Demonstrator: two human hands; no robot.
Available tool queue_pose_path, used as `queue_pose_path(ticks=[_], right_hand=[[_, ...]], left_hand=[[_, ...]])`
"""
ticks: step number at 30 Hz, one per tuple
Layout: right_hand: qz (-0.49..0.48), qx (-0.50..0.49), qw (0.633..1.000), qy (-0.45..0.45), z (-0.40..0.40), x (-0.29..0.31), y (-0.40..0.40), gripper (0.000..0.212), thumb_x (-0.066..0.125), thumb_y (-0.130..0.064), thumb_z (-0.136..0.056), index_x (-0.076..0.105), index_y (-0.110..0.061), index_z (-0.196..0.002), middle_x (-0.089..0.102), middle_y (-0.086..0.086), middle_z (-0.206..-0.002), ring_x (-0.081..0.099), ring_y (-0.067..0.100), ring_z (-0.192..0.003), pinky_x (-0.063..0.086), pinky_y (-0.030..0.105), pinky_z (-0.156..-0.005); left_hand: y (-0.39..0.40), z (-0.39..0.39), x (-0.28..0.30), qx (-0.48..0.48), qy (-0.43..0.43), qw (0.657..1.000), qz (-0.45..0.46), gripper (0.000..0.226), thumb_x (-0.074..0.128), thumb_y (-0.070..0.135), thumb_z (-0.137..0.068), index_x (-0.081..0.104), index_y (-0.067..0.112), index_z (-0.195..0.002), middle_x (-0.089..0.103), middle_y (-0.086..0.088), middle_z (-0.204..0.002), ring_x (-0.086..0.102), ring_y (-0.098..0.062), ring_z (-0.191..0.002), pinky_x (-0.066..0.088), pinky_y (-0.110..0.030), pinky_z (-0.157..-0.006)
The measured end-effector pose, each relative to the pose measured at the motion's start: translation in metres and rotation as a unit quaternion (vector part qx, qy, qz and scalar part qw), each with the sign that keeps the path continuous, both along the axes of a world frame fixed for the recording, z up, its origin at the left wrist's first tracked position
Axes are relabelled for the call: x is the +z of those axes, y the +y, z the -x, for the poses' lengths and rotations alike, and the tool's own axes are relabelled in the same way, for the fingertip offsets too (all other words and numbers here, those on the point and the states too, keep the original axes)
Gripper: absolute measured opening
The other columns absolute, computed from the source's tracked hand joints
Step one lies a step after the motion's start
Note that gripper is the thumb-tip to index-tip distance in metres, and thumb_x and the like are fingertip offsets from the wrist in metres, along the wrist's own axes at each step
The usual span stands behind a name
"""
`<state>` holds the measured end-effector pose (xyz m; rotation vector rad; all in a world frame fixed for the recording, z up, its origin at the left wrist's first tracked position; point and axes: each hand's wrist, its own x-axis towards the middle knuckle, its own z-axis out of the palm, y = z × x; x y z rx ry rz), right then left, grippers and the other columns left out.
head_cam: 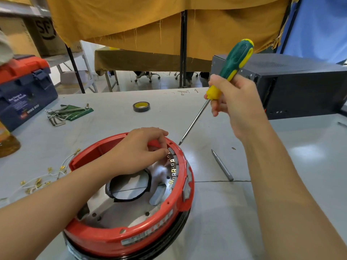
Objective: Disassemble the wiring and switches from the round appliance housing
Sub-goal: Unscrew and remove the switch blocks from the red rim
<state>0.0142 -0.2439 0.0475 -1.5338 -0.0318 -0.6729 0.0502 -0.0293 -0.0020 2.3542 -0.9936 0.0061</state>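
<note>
The round red housing [131,235] sits on the grey bench [225,222], near the front edge, with its open side up. Inside it there is a metal plate with a round opening, and along the right inner wall a row of small brass terminals [173,170] is visible.

The left hand [139,151] reaches into the housing from the left. Its fingers are curled and its fingertips [165,152] pinch something small at the upper end of the terminal row; what exactly they pinch I cannot tell.

The right hand [232,102] is raised above the bench and grips a green and yellow screwdriver [232,66] by the handle. The shaft points down and to the left, and its tip is just beside the far rim of the housing.

On the bench to the left lie white wires with brass connectors [40,180]. Further back there are hex keys [62,114], a roll of tape [141,106] and a blue toolbox [24,94]. A grey metal pen-like tool [222,165] lies to the right of the housing.
</note>
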Motion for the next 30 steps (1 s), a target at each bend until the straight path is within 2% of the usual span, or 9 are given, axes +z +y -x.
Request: queue_pose_path(ticks=[2,4,7,9,11,19,23,26,30], right_hand=[[0.016,0.003,1.000,-0.005,0.003,0.001,-0.004,0.012,0.062,-0.021,-0.092,0.060,-0.010,-0.088,0.062,0.004,-0.066,0.055,0.010,-0.046,0.048,0.023,-0.043],[0.033,-0.014,0.999,-0.019,0.003,0.000,-0.003,0.017,0.066,-0.024,-0.089,0.060,-0.009,-0.086,0.061,0.000,-0.062,0.055,0.010,-0.044,0.048,0.023,-0.043],[0.051,-0.052,0.997,-0.023,-0.002,0.001,0.003,0.024,0.067,-0.032,-0.087,0.056,-0.012,-0.081,0.056,-0.008,-0.053,0.052,0.009,-0.041,0.046,0.022,-0.041],[0.067,-0.077,0.994,-0.029,-0.008,0.005,0.008,0.025,0.066,-0.033,-0.088,0.051,-0.017,-0.076,0.052,-0.007,-0.053,0.050,0.009,-0.039,0.043,0.022,-0.039],[0.092,-0.092,0.991,-0.037,-0.015,0.009,0.014,0.024,0.063,-0.030,-0.089,0.047,-0.020,-0.074,0.051,-0.002,-0.058,0.050,0.011,-0.039,0.041,0.024,-0.039],[0.104,-0.073,0.991,-0.036,-0.033,0.012,0.026,0.022,0.056,-0.016,-0.088,0.042,-0.018,-0.071,0.049,0.008,-0.063,0.044,0.014,-0.033,0.036,0.022,-0.036],[0.121,-0.055,0.990,-0.036,-0.033,0.010,0.027,0.023,0.057,-0.016,-0.088,0.042,-0.021,-0.071,0.046,0.001,-0.059,0.042,0.011,-0.033,0.035,0.019,-0.034],[0.104,-0.046,0.993,-0.032,-0.031,0.006,0.025,0.023,0.059,-0.018,-0.088,0.044,-0.021,-0.071,0.044,-0.003,-0.055,0.041,0.011,-0.032,0.035,0.018,-0.034],[0.084,-0.056,0.994,-0.030,-0.028,0.002,0.024,0.023,0.060,-0.020,-0.088,0.045,-0.020,-0.071,0.043,-0.006,-0.052,0.041,0.014,-0.031,0.035,0.020,-0.034]], left_hand=[[0.000,-0.001,0.002,0.005,0.023,1.000,0.003,0.009,0.066,0.022,-0.084,0.058,0.026,-0.085,0.061,0.008,-0.124,0.059,-0.001,-0.103,0.047,-0.023,-0.091],[-0.001,-0.004,0.008,0.003,0.033,0.999,-0.013,0.018,0.068,0.028,-0.083,0.055,0.029,-0.095,0.065,0.008,-0.114,0.064,-0.008,-0.094,0.049,-0.035,-0.089],[-0.001,-0.013,0.015,-0.025,0.048,0.997,-0.052,0.031,0.068,0.034,-0.083,0.054,0.034,-0.111,0.063,0.014,-0.108,0.063,-0.005,-0.091,0.048,-0.024,-0.086],[-0.003,-0.017,0.018,-0.046,0.058,0.996,-0.058,0.027,0.068,0.033,-0.084,0.061,0.033,-0.110,0.064,0.013,-0.103,0.062,0.002,-0.082,0.046,-0.013,-0.074],[-0.005,-0.018,0.015,-0.047,0.072,0.996,-0.032,0.020,0.069,0.029,-0.083,0.068,0.029,-0.104,0.065,0.011,-0.098,0.060,0.004,-0.077,0.044,-0.009,-0.068],[-0.003,-0.026,0.004,-0.047,0.119,0.991,0.039,0.018,0.072,0.028,-0.080,0.069,0.030,-0.098,0.064,0.009,-0.098,0.060,0.002,-0.072,0.045,-0.013,-0.066],[-0.002,-0.027,0.001,-0.059,0.140,0.986,0.065,0.022,0.073,0.026,-0.078,0.071,0.028,-0.100,0.065,0.004,-0.098,0.062,-0.005,-0.074,0.049,-0.016,-0.064],[-0.001,-0.029,0.001,-0.061,0.130,0.988,0.051,0.026,0.071,0.037,-0.075,0.071,0.032,-0.101,0.066,0.010,-0.098,0.062,-0.003,-0.083,0.047,-0.017,-0.070],[-0.002,-0.029,0.000,-0.061,0.127,0.989,0.045,0.032,0.067,0.046,-0.070,0.071,0.035,-0.100,0.065,0.014,-0.096,0.061,-0.001,-0.083,0.044,-0.017,-0.073]])
